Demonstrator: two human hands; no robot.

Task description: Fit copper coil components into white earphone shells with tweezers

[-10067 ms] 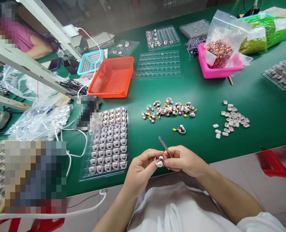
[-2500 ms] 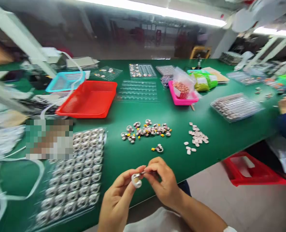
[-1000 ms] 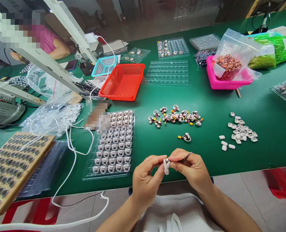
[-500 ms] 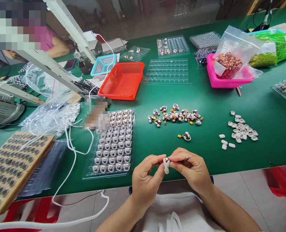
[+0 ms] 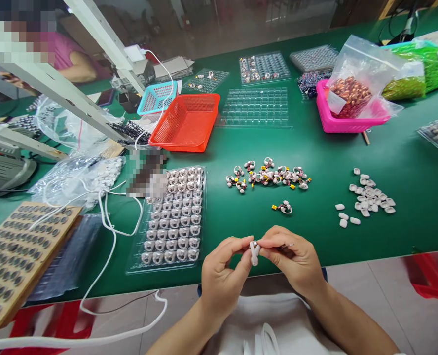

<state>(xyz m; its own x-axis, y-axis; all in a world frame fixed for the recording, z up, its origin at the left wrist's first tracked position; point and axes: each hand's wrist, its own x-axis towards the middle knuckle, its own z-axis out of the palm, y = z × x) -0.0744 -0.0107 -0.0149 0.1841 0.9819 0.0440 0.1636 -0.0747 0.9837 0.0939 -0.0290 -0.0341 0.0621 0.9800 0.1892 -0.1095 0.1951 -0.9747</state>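
Hands (image 5: 222,273) (image 5: 295,256) on white piece (image 5: 255,253), lengthwise toward wearer (image 5: 278,320)

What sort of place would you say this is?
Probably a small-parts assembly workshop: the left hand and right hand hold a small white piece over a long green table, beside a clear tray of matching rounded parts.

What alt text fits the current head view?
Left hand and right hand pinch a small white part at a green table; the right also holds a thin metal tool. Beyond lie yellow-tagged white parts and, rightward, white caps. A clear tray of silvery parts sits left, with a red basket and pink basket farther back.
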